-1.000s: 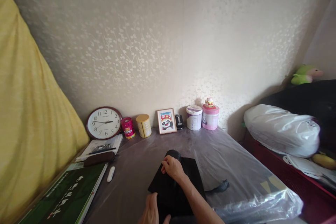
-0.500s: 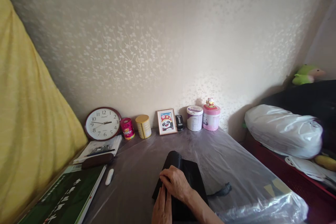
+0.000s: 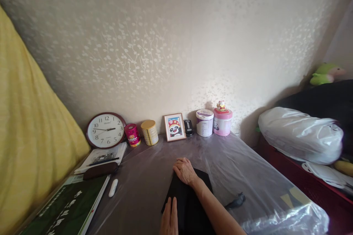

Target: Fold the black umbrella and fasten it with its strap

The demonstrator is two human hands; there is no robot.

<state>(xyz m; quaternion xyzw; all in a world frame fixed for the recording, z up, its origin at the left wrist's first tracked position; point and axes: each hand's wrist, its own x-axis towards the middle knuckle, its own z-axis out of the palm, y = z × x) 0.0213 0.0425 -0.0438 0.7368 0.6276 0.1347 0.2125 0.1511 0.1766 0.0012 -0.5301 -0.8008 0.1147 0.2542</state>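
Observation:
A black folded piece of fabric (image 3: 190, 205) lies on the plastic-covered table in front of me; its exact kind does not show. Across its far left edge rests my right hand (image 3: 184, 170), palm down, fingers pressed over the edge and lying fairly flat. Nearer to me, my left hand (image 3: 170, 217) lies along the left side of the fabric with its fingers stretched out, partly cut off by the frame. My right forearm hides part of the fabric. Just right of it is a small dark crumpled item (image 3: 236, 201).
A green book (image 3: 66, 205), a brown case (image 3: 100, 170) and a white oval item (image 3: 113, 188) lie at left. Along the wall stand a clock (image 3: 106, 130), tins (image 3: 149, 132), a panda picture frame (image 3: 175, 127) and tubs (image 3: 204, 123). A white plastic bag (image 3: 300, 134) sits right.
My right hand has moved forward, away from my left hand, to the fabric's far edge. The raised fold there is now pressed flat. My left hand stays on the left side.

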